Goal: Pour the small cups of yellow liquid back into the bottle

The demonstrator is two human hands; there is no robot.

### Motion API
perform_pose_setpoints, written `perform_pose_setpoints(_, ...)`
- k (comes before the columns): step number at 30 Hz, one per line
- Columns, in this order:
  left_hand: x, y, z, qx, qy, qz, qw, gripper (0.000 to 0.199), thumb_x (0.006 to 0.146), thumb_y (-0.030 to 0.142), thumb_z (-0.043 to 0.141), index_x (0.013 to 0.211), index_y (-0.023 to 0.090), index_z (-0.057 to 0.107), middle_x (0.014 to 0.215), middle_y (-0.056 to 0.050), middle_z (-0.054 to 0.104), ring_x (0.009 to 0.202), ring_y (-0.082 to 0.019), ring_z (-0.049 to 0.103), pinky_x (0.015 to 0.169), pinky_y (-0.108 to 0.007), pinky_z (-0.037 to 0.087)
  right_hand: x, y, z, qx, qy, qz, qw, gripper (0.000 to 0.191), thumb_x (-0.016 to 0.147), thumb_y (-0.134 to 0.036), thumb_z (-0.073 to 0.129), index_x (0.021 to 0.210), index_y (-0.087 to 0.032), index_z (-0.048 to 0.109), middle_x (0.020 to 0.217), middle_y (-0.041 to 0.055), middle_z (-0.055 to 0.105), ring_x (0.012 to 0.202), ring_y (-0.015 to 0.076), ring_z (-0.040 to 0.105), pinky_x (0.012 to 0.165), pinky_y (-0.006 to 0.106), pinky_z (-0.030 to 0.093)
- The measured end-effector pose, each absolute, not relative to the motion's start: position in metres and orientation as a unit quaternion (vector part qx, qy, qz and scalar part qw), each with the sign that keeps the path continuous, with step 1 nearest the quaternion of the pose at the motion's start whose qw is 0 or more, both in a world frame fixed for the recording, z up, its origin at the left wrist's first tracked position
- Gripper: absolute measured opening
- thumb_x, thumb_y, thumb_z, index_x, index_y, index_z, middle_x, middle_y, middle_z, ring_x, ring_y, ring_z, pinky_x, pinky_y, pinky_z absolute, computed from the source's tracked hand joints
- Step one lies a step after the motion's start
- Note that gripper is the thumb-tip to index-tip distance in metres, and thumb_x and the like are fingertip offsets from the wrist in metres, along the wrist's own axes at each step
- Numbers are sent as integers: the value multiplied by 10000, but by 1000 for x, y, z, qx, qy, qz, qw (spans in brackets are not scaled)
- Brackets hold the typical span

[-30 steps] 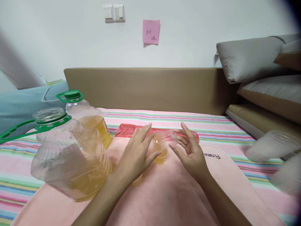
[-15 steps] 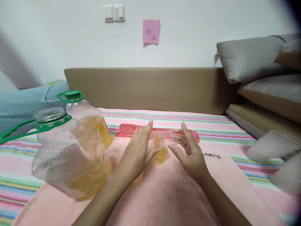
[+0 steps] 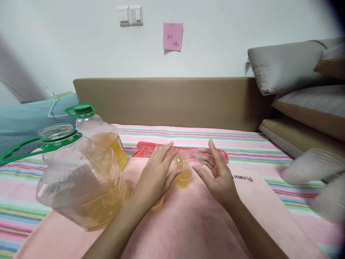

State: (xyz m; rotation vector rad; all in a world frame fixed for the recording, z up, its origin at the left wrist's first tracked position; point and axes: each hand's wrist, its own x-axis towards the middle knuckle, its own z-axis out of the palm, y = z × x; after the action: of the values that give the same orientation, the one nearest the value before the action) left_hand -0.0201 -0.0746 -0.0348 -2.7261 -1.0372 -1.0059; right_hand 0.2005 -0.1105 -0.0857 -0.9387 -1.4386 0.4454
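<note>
Holding a sideways clear cup (image 3: 192, 158) at twelve o'clock, loosely in the right hand (image 3: 220, 177); cannot tell the grip of the left hand (image 3: 157, 164) at its nine-o'clock end. Could slip from light contact, upsetting the filled cup (image 3: 184, 180) at six o'clock below.

Liquid (image 3: 183, 181) coloured amber, jug (image 3: 59, 189) trimmed green, mat (image 3: 205, 223) coloured pink, sheet (image 3: 18, 216) striped pink, green, blue and yellow, bag (image 3: 147, 149) tinted red

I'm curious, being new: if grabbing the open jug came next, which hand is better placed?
Likely the left hand: it is nearer the open jug; the right hand is farther off, beyond the sideways cup.
</note>
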Motion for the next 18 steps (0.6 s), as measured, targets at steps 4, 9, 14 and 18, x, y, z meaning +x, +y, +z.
perform_pose_setpoints(4, -21, -73, -34, -886, -330, -323, 49, 518, 1018, 259, 658, 1495, 188, 468, 1614, -208, 475, 1470, -391, 493, 1156, -622, 500, 202, -114, -80, -410, -641, 182, 623, 790, 995, -293, 703, 1632, -529, 300, 1424, 38, 537, 1258, 227, 638, 1142, 517, 544)
perform_pose_setpoints(9, -20, -81, -20, -880, -312, -321, 159, 493, 1000, 158, 672, 1461, 166, 498, 1536, -208, 567, 1404, -379, 568, 1144, -637, 509, 207, -133, -44, -477, -702, 125, 514, 766, 945, -307, 717, 1614, -441, 370, 1398, 58, 546, 1278, 269, 594, 1128, 557, 530)
perform_pose_setpoints(14, -19, -94, -1, -870, -272, -323, 254, 529, 978, 74, 672, 1479, 141, 514, 1532, -194, 585, 1411, -368, 565, 1206, -648, 441, 205, -150, -13, -556, -690, 130, 446, 861, 852, -593, 790, 1589, -327, 433, 1503, 109, 577, 1348, 361, 584, 1114, 621, 518)
perform_pose_setpoints(18, -18, -106, 7, -877, -229, -318, 278, 519, 988, -6, 567, 1479, 158, 532, 1547, -175, 579, 1445, -356, 537, 1211, -642, 431, 195, -158, -9, -589, -662, 159, 436, 888, 813, -605, 803, 1572, -292, 463, 1515, 101, 603, 1326, 349, 627, 1105, 589, 542)
